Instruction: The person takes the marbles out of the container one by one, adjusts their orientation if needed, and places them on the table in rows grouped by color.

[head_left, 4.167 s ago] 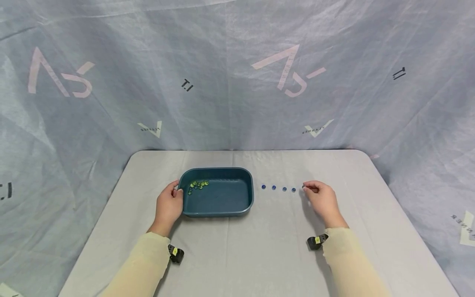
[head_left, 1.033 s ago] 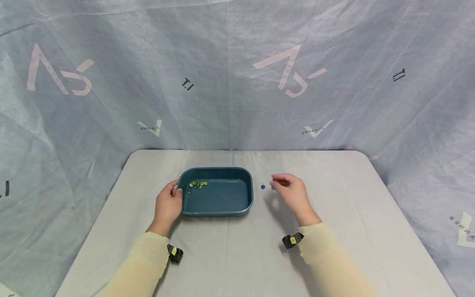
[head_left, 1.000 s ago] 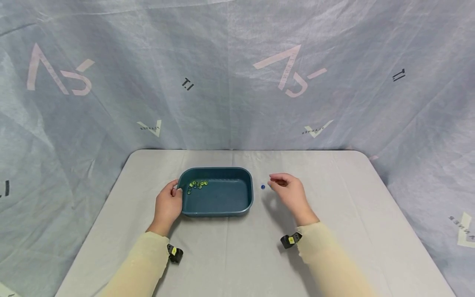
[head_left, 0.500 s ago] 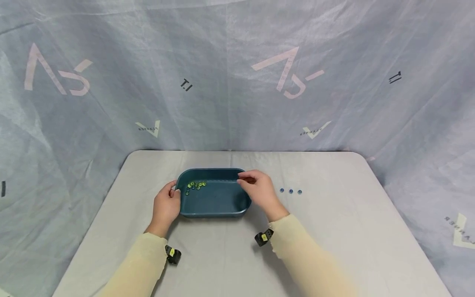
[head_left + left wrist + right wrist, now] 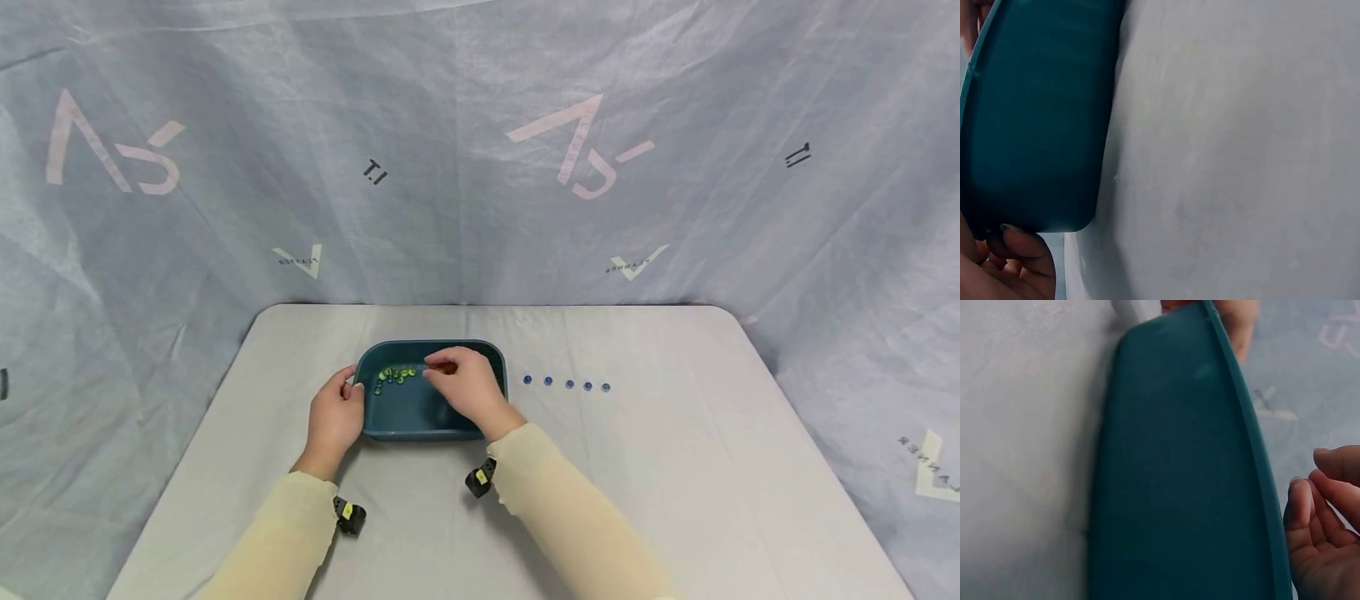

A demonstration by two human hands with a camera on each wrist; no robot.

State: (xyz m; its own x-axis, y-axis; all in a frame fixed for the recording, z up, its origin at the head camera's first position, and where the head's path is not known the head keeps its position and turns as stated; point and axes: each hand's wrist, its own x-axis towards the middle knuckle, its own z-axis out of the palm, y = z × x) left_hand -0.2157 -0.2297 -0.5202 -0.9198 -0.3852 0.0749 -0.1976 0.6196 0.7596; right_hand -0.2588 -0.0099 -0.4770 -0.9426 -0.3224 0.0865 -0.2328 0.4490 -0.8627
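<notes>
My left hand grips the left end of a dark teal tray, its thumb over the rim; the left wrist view shows curled fingers at the tray's corner. Small yellow-green and blue marbles lie grouped inside, toward the far left. Over the tray's middle is my right hand, thumb and fingertips a little apart just right of those marbles. In the right wrist view the loosely curved fingers appear beyond the tray wall, and nothing shows between them.
Several blue marbles stand in a spaced row on the table, to the right of the tray. Printed grey cloth hangs behind the table and on both sides.
My right hand has gone left from the far end of the marble row to above the tray. The marble at its fingertips 4.2 s ago now lies in the row. My left hand stays put.
</notes>
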